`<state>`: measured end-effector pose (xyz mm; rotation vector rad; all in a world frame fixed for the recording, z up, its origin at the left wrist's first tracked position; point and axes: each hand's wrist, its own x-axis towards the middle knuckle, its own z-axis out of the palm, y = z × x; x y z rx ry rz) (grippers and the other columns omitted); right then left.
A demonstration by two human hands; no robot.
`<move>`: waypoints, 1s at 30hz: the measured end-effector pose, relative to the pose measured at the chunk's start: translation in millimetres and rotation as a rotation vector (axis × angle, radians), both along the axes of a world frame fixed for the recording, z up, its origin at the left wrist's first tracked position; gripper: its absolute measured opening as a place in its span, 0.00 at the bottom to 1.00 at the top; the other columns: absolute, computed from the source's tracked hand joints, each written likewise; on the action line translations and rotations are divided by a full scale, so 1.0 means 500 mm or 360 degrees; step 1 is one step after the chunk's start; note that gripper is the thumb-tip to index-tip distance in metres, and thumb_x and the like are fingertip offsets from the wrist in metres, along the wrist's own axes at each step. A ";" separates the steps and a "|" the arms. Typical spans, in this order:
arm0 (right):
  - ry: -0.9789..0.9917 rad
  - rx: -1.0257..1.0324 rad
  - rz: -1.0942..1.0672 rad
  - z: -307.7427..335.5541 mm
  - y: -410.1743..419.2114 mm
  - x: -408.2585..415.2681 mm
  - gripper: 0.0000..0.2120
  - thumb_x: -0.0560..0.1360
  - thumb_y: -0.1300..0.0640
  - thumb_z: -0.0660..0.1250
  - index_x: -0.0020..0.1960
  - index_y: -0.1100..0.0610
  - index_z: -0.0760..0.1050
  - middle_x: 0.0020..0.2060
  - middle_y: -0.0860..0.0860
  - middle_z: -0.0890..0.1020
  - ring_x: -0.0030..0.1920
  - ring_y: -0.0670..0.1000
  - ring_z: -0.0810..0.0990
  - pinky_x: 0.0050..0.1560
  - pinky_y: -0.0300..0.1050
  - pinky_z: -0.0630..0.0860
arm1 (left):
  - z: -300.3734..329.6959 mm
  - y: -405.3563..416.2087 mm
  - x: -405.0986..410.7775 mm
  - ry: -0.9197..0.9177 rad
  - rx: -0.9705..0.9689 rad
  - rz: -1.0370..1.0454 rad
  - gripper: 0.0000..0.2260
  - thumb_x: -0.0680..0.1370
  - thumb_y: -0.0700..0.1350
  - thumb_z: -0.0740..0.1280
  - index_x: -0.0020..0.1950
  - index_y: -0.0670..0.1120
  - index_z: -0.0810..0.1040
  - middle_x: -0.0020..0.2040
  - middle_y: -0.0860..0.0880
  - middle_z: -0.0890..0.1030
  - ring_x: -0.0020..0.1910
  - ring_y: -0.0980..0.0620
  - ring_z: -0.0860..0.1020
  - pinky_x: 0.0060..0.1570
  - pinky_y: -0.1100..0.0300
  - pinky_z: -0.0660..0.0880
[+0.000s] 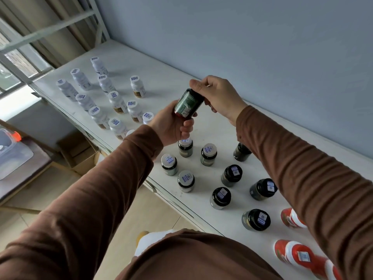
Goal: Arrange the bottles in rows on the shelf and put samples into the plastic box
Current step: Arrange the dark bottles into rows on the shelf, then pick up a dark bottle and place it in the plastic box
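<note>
A dark bottle (188, 104) with a green label is held in the air above the white shelf (171, 85), near the middle of the view. It is tilted, its long axis running from about 7 o'clock to 1 o'clock, with the cap end at 1 o'clock. Its lower end is gripped by the left hand (171, 124), whose fingers are curled round the body. The cap end is covered by the right hand (218, 96), its fingers closed over the top, so the cap itself cannot be seen.

On the shelf, white bottles (117, 102) are stood in rows toward 10 o'clock. Silver-capped dark bottles (185, 180) are grouped at about 6 o'clock of the hands, black-capped bottles (232, 175) lie toward 5 o'clock, and red bottles (298, 253) are seen at the lower right, partly cut off by the sleeve and the frame edge. One dark bottle is half hidden behind the right forearm.

A pale blue wall (262, 47) is met by the shelf's far edge. A clear plastic box (12, 154) with an orange clasp is found at 9 o'clock, cut off by the frame, beside a cardboard box (80, 156) on the floor. The printed stickers on the caps are too small to read
</note>
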<state>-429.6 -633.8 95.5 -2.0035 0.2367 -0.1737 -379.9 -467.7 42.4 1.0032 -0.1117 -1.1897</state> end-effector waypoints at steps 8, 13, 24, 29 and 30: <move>0.0053 -0.0157 0.0120 -0.009 -0.031 -0.017 0.20 0.76 0.43 0.67 0.62 0.54 0.78 0.46 0.50 0.81 0.41 0.49 0.80 0.41 0.39 0.80 | -0.016 0.001 0.002 -0.0300 0.0122 0.0220 0.22 0.81 0.59 0.56 0.63 0.42 0.72 0.45 0.42 0.77 0.39 0.49 0.77 0.50 0.54 0.78; 0.0088 -0.0374 0.0242 -0.035 -0.060 -0.012 0.17 0.72 0.54 0.74 0.60 0.54 0.79 0.51 0.53 0.82 0.50 0.52 0.81 0.56 0.46 0.78 | -0.029 0.001 -0.003 -0.1048 0.0572 0.0311 0.10 0.81 0.46 0.62 0.62 0.49 0.74 0.52 0.48 0.80 0.50 0.50 0.77 0.57 0.54 0.74; 0.0177 -0.0865 0.0212 -0.111 -0.032 0.002 0.16 0.72 0.52 0.72 0.59 0.51 0.78 0.52 0.51 0.79 0.49 0.51 0.76 0.49 0.42 0.67 | -0.033 0.032 -0.003 -0.1806 0.1174 0.0260 0.12 0.77 0.45 0.68 0.60 0.47 0.77 0.57 0.46 0.79 0.55 0.48 0.77 0.58 0.54 0.75; -0.0052 -0.0732 0.0326 -0.047 0.021 0.030 0.17 0.73 0.51 0.72 0.61 0.51 0.77 0.53 0.52 0.80 0.49 0.51 0.77 0.54 0.45 0.73 | -0.019 0.084 0.011 -0.1710 0.1105 0.0472 0.12 0.76 0.43 0.69 0.59 0.47 0.76 0.55 0.46 0.79 0.55 0.49 0.78 0.61 0.51 0.75; -0.0077 -0.0730 0.0368 -0.036 0.038 0.039 0.17 0.73 0.52 0.71 0.61 0.52 0.77 0.53 0.52 0.80 0.49 0.51 0.77 0.55 0.45 0.73 | -0.015 0.102 0.016 -0.1707 0.1104 0.0499 0.12 0.76 0.42 0.69 0.59 0.47 0.76 0.55 0.45 0.79 0.56 0.48 0.78 0.62 0.50 0.74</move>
